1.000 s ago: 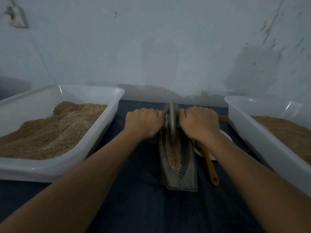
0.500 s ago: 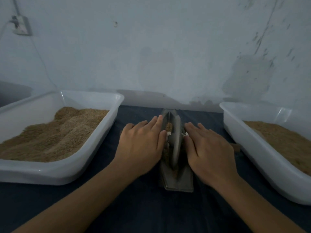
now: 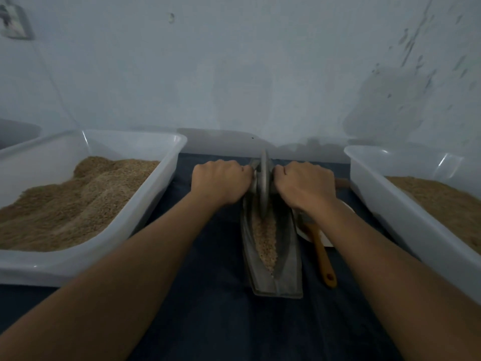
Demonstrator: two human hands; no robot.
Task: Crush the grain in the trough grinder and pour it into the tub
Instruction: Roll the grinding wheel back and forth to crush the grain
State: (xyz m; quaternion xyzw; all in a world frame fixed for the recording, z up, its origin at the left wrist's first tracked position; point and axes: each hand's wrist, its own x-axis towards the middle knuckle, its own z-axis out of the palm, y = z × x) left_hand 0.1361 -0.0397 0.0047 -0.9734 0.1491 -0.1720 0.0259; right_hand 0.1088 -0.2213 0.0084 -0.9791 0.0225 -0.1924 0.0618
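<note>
The grey metal trough grinder (image 3: 273, 259) lies lengthwise on the dark cloth, its wheel (image 3: 264, 187) upright at the far end. Tan grain (image 3: 265, 242) fills its channel nearer than the wheel. Left of the grinder, apart from it, sits the white tub (image 3: 145, 204), heaped with crushed grain.

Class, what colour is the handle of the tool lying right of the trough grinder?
Orange-brown handle, clearest in the head view.

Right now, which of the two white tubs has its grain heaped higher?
The left tub, beside the left hand: its grain is heaped in uneven mounds climbing toward the far wall. The right tub holds a flatter, lower layer.
</note>
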